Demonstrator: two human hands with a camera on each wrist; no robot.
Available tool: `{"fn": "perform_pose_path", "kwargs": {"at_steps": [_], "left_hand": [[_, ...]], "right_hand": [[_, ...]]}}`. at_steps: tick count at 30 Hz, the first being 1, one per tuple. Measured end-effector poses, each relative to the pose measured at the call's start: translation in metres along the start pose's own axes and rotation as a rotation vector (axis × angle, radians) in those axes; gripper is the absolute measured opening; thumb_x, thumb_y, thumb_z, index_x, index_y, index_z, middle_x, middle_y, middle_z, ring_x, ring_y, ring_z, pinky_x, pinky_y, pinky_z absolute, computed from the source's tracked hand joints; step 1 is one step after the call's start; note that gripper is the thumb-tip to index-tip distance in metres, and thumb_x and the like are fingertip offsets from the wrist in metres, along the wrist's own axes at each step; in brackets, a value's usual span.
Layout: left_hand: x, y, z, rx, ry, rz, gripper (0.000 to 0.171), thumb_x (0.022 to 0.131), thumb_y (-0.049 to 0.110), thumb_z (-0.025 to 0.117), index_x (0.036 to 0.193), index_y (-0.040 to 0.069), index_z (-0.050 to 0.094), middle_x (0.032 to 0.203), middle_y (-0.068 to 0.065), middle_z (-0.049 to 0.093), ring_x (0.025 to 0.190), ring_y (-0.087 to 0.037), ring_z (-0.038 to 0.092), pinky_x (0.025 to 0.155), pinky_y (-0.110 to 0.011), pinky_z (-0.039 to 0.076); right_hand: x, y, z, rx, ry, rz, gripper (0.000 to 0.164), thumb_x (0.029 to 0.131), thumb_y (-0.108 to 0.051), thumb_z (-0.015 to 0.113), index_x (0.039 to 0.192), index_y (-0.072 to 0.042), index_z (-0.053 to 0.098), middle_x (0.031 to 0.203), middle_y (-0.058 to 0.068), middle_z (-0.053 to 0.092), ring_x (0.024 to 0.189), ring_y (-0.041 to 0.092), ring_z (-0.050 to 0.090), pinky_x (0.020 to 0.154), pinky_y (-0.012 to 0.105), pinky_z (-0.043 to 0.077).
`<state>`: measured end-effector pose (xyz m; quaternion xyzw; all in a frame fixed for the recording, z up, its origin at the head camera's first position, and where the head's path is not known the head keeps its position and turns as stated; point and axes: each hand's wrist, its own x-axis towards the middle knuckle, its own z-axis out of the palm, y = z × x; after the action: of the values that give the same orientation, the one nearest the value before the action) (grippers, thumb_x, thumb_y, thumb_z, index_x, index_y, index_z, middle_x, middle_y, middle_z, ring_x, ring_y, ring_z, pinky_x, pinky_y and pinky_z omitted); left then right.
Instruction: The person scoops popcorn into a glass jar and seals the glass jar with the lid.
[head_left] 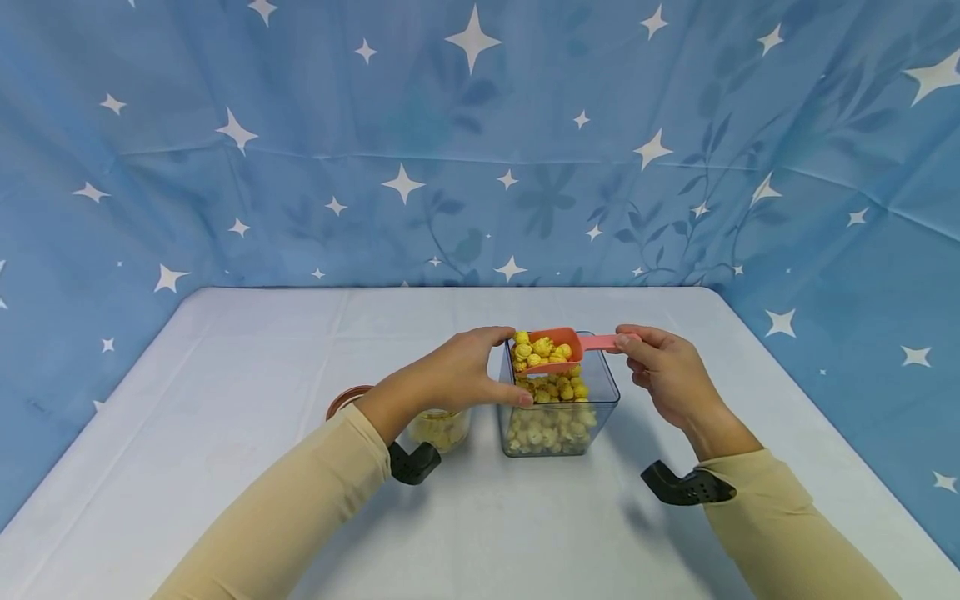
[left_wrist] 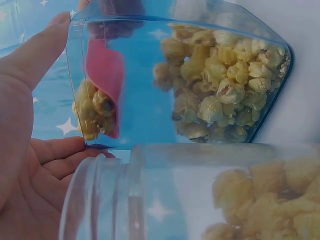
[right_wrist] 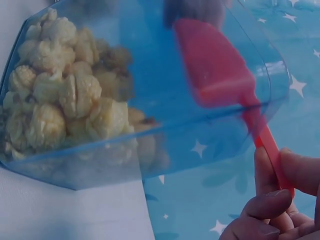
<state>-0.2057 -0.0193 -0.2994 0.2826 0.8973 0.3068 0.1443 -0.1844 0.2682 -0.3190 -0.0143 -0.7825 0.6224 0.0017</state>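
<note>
A clear bluish plastic box (head_left: 602, 385), part filled with yellow popcorn (head_left: 561, 388), stands upright on the table. My left hand (head_left: 467, 367) holds it at the left rim, thumb on the near side and fingers on the far side. My right hand (head_left: 670, 373) pinches the handle of a coral-pink scoop (head_left: 598, 342) between thumb and fingers. The scoop's bowl lies level in the box's mouth, heaped with popcorn, as the left wrist view also shows through the wall. A clear jar (left_wrist: 150, 185) holding popcorn stands left of the box, partly hidden by my left arm.
Behind my left forearm, a reddish-brown round rim (head_left: 347, 400) shows on the white-covered table (head_left: 247, 358). A blue curtain with white stars (head_left: 472, 167) hangs behind the table's far edge.
</note>
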Motion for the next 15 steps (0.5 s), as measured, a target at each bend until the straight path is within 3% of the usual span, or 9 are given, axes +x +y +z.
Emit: {"fn": "perform_pose_path", "kwargs": {"at_steps": [5, 12, 15], "left_hand": [[0.0003, 0.0005, -0.0004, 0.012, 0.001, -0.011, 0.098, 0.082, 0.051, 0.079, 0.157, 0.009, 0.031, 0.158, -0.007, 0.036, 0.142, -0.024, 0.036, 0.111, -0.046, 0.037], [0.0005, 0.0003, 0.0001, -0.001, 0.001, -0.014, 0.097, 0.083, 0.049, 0.08, 0.157, 0.009, 0.031, 0.157, -0.007, 0.037, 0.143, -0.024, 0.036, 0.112, -0.046, 0.036], [0.0003, 0.0004, -0.0001, -0.004, 0.002, -0.01, 0.098, 0.083, 0.049, 0.08, 0.157, 0.008, 0.031, 0.157, -0.007, 0.037, 0.143, -0.024, 0.035, 0.112, -0.046, 0.036]], "right_hand": [[-0.0024, 0.0009, -0.0057, 0.046, 0.002, 0.012, 0.048, 0.103, -0.027, 0.058, 0.136, 0.007, 0.051, 0.089, -0.006, 0.059, 0.076, 0.014, 0.044, 0.065, 0.024, 0.039], [-0.007, 0.0014, -0.0095, 0.154, -0.008, 0.011, 0.012, 0.102, -0.022, 0.061, 0.111, -0.016, 0.066, 0.087, -0.006, 0.063, 0.073, 0.013, 0.045, 0.063, 0.023, 0.039], [-0.0074, 0.0011, -0.0084, 0.155, -0.001, 0.008, 0.01, 0.102, -0.023, 0.062, 0.108, -0.017, 0.067, 0.086, -0.005, 0.063, 0.073, 0.013, 0.044, 0.063, 0.023, 0.039]]}}
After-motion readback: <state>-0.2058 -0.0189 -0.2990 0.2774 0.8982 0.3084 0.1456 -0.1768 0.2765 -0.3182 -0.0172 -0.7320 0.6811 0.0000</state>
